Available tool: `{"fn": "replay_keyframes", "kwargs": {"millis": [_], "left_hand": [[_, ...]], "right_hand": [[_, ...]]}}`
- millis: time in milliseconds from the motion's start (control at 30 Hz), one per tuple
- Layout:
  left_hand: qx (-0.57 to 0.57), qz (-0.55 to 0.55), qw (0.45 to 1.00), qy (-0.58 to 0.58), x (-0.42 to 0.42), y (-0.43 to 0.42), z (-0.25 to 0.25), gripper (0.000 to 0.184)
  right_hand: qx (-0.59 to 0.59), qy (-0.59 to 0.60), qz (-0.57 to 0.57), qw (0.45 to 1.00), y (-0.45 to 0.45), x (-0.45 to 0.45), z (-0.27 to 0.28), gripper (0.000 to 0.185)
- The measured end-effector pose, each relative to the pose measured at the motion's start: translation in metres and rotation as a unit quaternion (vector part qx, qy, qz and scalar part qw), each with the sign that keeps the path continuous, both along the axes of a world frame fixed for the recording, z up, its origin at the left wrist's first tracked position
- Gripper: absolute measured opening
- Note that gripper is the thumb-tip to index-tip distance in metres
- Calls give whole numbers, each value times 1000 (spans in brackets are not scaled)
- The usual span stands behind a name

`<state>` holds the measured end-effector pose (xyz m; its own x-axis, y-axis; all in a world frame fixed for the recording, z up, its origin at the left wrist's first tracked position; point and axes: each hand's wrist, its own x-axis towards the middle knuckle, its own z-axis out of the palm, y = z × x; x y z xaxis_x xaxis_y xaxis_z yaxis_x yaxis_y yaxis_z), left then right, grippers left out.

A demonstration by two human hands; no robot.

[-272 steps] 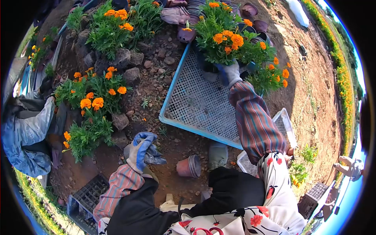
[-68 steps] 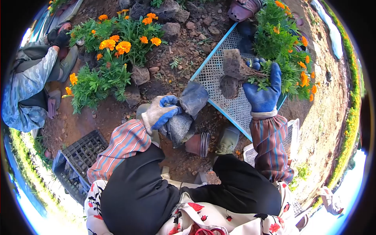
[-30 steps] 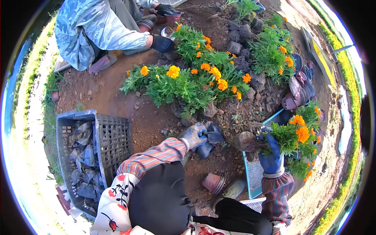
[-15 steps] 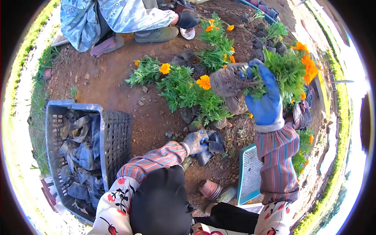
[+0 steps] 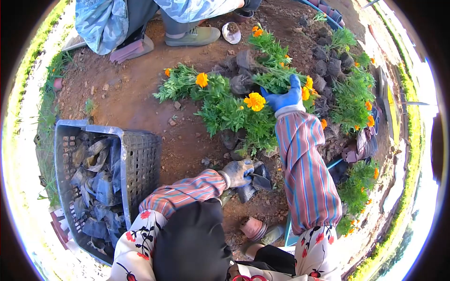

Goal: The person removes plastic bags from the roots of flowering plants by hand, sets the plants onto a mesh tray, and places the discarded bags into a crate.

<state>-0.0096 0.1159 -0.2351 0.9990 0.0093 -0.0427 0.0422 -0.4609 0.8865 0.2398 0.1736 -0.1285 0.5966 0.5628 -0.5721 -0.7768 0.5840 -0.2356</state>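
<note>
My left hand, in a soiled work glove, is closed on crumpled black plastic plant pots low over the soil. My right hand, in a blue glove, is at the near side of a marigold plant lying on its side. Its thumb and fingers are spread apart at the foliage, some fingers partly hidden by leaves. Bare root balls lie at that plant's left end, orange flowers at its right. More marigolds lie in a clump just left of the hand.
A black crate of torn plastic stands at left. A co-worker's shoe is at the top beside a small white cup. Stacked pots lie near my knees. Root balls and further marigolds lie at right.
My right hand has moved left and away from me, from holding up a marigold with its root ball to spread fingers at the lying plants. The left hand stays put. The co-worker's gloved hand has left view.
</note>
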Motion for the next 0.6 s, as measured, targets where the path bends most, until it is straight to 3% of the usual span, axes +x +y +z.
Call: {"fn": "replay_keyframes", "kwargs": {"millis": [33,133,167,267,300,333,367,467,567,600], "left_hand": [[8,10,1000,-2,0,-1,1,24],[45,-19,999,10,2,-2,3,24],[42,-6,999,0,1,-3,2,23],[65,-17,998,-4,2,-5,0,24],[68,-16,997,13,3,-5,2,23],[74,-17,997,9,4,-5,5,23],[62,-3,998,16,4,-5,8,22],[26,53,998,-20,3,-10,7,20],[-31,91,995,-30,-1,-3,65,20],[-43,110,992,-53,-4,0,85,20]], "right_hand": [[-23,-31,-23,999,-10,-5,10,42],[-121,41,-73,989,-36,-7,43,50],[-63,17,-30,997,-53,1,41,62],[-53,-50,-15,997,-95,-12,84,52],[-82,-26,-57,995,-107,-22,106,40],[19,-68,39,997,-143,-14,96,35],[29,-100,80,991,-166,-21,107,34],[-87,-165,104,977,-231,-50,136,36],[-179,-209,124,953,-294,-83,153,37],[-209,-176,126,954,-315,-88,152,37]]}}
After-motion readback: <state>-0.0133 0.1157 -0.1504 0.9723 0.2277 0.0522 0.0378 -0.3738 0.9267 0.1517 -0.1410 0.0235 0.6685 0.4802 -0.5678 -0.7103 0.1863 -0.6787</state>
